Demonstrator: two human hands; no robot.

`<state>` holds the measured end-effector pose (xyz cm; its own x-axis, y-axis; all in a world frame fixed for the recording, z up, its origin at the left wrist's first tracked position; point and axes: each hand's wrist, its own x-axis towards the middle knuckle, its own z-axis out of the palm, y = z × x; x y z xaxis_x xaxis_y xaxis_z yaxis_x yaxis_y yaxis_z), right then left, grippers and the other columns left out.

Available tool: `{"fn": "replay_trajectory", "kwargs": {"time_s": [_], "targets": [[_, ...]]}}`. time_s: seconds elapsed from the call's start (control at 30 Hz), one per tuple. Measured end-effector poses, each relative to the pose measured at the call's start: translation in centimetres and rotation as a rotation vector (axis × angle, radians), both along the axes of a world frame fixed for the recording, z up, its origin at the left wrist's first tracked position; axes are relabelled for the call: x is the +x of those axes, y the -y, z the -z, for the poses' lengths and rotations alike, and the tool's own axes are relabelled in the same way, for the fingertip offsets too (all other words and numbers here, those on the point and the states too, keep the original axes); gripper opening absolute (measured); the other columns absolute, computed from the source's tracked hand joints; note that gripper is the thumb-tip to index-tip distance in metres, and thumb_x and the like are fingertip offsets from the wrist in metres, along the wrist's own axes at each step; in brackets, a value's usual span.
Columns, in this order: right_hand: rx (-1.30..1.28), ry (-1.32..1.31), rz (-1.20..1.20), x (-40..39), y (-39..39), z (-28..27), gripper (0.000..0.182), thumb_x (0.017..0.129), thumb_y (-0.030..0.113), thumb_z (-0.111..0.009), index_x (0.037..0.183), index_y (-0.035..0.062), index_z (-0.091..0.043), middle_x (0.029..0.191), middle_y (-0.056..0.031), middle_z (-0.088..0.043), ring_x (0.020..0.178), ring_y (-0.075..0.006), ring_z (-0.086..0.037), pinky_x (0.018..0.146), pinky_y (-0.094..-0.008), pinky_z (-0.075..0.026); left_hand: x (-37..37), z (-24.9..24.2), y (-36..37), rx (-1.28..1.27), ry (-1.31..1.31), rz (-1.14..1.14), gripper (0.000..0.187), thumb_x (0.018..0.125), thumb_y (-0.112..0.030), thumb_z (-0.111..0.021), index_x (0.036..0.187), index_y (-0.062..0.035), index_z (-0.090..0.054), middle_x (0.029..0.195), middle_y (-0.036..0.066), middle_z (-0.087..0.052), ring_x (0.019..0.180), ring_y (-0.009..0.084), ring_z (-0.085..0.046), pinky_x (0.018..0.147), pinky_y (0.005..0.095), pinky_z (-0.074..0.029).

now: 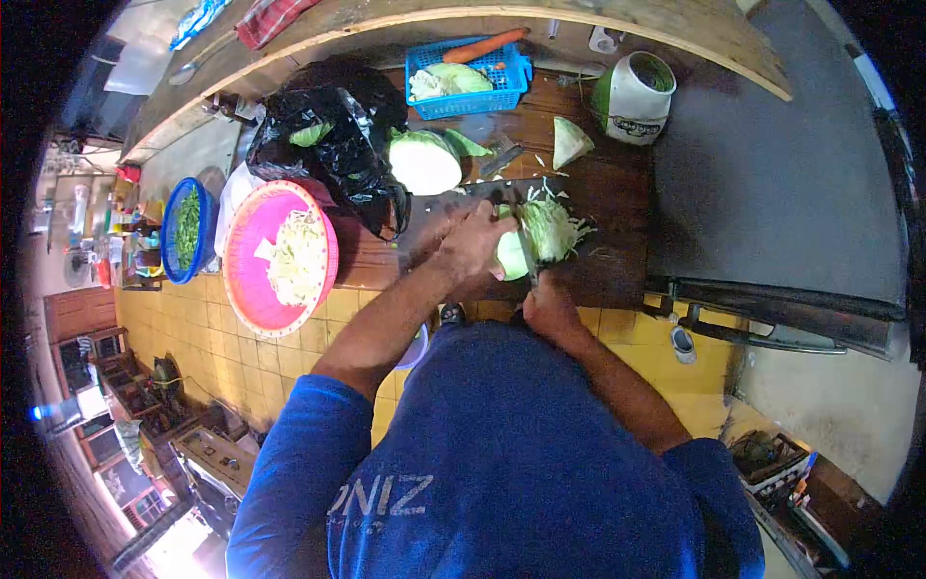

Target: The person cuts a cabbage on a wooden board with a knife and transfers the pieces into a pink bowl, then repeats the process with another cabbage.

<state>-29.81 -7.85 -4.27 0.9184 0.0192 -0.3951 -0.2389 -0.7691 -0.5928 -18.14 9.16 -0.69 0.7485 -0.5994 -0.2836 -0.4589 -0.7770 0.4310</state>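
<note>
On the dark wooden table, my left hand (473, 239) grips a pale green cabbage piece (510, 257), its fingers curled over the top. My right hand (552, 305) is closed round the handle of a knife (528, 253), and the blade stands against the right side of that piece. Just right of the blade lies a heap of shredded cabbage (552, 232). Behind my left hand rests a large cut cabbage half (424, 162). A smaller cabbage wedge (571, 143) sits farther back on the right. The knife's handle is mostly hidden by my fingers.
Left of the table, a pink basket (329, 253) holds shredded cabbage, beside a blue basket (170, 253) of chopped greens. A black plastic bag (333, 154) lies near them. At the back are a blue crate (463, 104) with a carrot (487, 44), and a white container (637, 101).
</note>
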Motion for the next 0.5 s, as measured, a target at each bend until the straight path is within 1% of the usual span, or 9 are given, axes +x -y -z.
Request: {"fn": "replay_trajectory", "kwargs": {"time_s": [0.07, 0.1, 0.17, 0.2, 0.27, 0.33, 0.4, 0.43, 0.5], "targets": [[0.084, 0.045, 0.047, -0.3, -0.6, 2.8, 0.032, 0.082, 0.013, -0.049, 0.106, -0.0046, -0.039, 0.078, -0.0333, -0.060, 0.074, -0.0513, -0.060, 0.070, -0.0587, -0.047, 0.1, -1.7, 0.3, 0.046, -0.036, -0.013, 0.080, 0.051, -0.019, -0.088, 0.123, -0.0190, -0.053, 0.111, 0.018, -0.046, 0.110, 0.0413, -0.052, 0.092, 0.0468, -0.047], [0.086, 0.042, 0.045, 0.1, -1.1, 3.1, 0.032, 0.082, 0.013, -0.049, 0.106, -0.0046, -0.039, 0.078, -0.0333, -0.060, 0.074, -0.0513, -0.060, 0.070, -0.0587, -0.047, 0.3, -1.4, 0.2, 0.009, -0.024, -0.007, 0.081, 0.050, -0.020, -0.088, 0.123, -0.0182, -0.053, 0.112, 0.019, -0.046, 0.110, 0.0412, -0.052, 0.093, 0.0462, -0.046], [-0.045, -0.057, 0.065, 0.8, -1.8, 3.7, 0.029, 0.082, 0.011, -0.049, 0.105, -0.0044, -0.038, 0.077, -0.0330, -0.060, 0.075, -0.0511, -0.060, 0.069, -0.0588, -0.047, 0.0, -0.9, -0.1, 0.015, -0.009, 0.001, 0.081, 0.050, -0.020, -0.088, 0.123, -0.0181, -0.053, 0.112, 0.019, -0.046, 0.109, 0.0412, -0.052, 0.093, 0.0457, -0.046], [-0.048, -0.054, 0.070, 0.8, -1.8, 4.2, 0.029, 0.082, 0.011, -0.049, 0.105, -0.0044, -0.038, 0.077, -0.0330, -0.060, 0.075, -0.0511, -0.060, 0.069, -0.0588, -0.047, 0.1, -1.3, 0.0, 0.019, 0.017, 0.010, 0.082, 0.050, -0.021, -0.089, 0.123, -0.0180, -0.053, 0.112, 0.019, -0.046, 0.109, 0.0412, -0.052, 0.093, 0.0453, -0.046], [0.036, 0.010, 0.098, 1.1, -1.7, 5.0, 0.027, 0.082, 0.011, -0.049, 0.103, -0.0036, -0.039, 0.076, -0.0333, -0.060, 0.075, -0.0509, -0.060, 0.069, -0.0591, -0.046, 0.3, -0.1, -0.3, -0.019, 0.030, 0.017, 0.082, 0.051, -0.021, -0.088, 0.124, -0.0181, -0.052, 0.112, 0.019, -0.047, 0.107, 0.0408, -0.052, 0.092, 0.0463, -0.046], [0.010, 0.075, 0.078, 1.0, -1.6, 3.8, 0.027, 0.082, 0.011, -0.049, 0.102, -0.0038, -0.039, 0.076, -0.0337, -0.059, 0.075, -0.0514, -0.060, 0.069, -0.0586, -0.047, 0.0, -0.2, -0.3, -0.039, -0.028, -0.025, 0.081, 0.052, -0.021, -0.088, 0.124, -0.0181, -0.052, 0.112, 0.019, -0.047, 0.108, 0.0407, -0.052, 0.092, 0.0483, -0.046], [-0.006, -0.160, 0.090, 1.4, -1.2, 2.4, 0.033, 0.083, 0.014, -0.053, 0.109, -0.0042, -0.046, 0.089, -0.0335, -0.062, 0.088, -0.0488, -0.062, 0.074, -0.0550, -0.051, -0.4, -0.5, -0.2, 0.009, 0.023, -0.006, 0.080, 0.053, -0.022, -0.087, 0.125, -0.0182, -0.052, 0.113, 0.020, -0.047, 0.109, 0.0406, -0.051, 0.091, 0.0497, -0.046], [-0.005, -0.150, 0.089, 1.3, -0.8, 2.2, 0.033, 0.083, 0.014, -0.053, 0.109, -0.0042, -0.046, 0.089, -0.0335, -0.062, 0.088, -0.0488, -0.062, 0.074, -0.0550, -0.051, -0.5, -0.6, -0.2, 0.024, 0.027, 0.000, 0.080, 0.053, -0.023, -0.087, 0.125, -0.0183, -0.052, 0.114, 0.020, -0.047, 0.109, 0.0408, -0.051, 0.091, 0.0500, -0.045], [-0.073, -0.096, -0.012, 0.5, -0.1, 1.6, 0.034, 0.083, 0.015, -0.051, 0.111, -0.0048, -0.046, 0.092, -0.0344, -0.061, 0.092, -0.0480, -0.062, 0.077, -0.0544, -0.050, -0.4, -1.1, -0.1, 0.065, 0.025, 0.031, 0.076, 0.056, -0.025, -0.085, 0.125, -0.0187, -0.052, 0.116, 0.021, -0.047, 0.111, 0.0414, -0.050, 0.092, 0.0517, -0.043]]}}
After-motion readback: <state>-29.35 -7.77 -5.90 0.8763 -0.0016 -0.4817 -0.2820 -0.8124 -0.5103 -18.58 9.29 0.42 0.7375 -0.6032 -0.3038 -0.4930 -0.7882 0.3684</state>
